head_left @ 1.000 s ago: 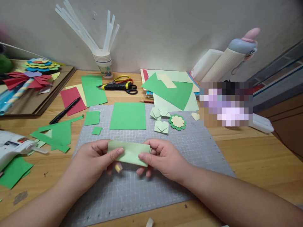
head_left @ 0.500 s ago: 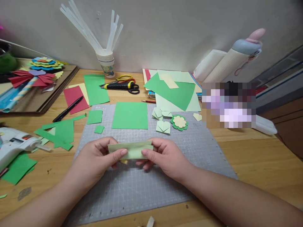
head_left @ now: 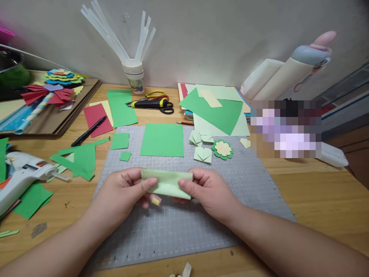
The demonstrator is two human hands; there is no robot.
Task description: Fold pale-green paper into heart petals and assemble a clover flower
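A folded strip of pale green paper is held level above the grey cutting mat. My left hand pinches its left end, thumb on the near face and fingers behind. At the other end my right hand grips it the same way. Below my left fingers shows a small yellow and clear piece that I cannot make out. Beyond the hands lie a green paper square, pale green folded hearts and a green-and-cream paper flower.
At the left are a white glue gun, green scraps and a black pen. Scissors and a yellow-black cutter lie behind the mat, near a paper cup of clear sticks. Stacked paper and a bottle stand right.
The pale green strip has tilted so more of its near face shows, its lower right corner dropping. The small yellow piece under my left fingers shows more. The whole view has shifted slightly.
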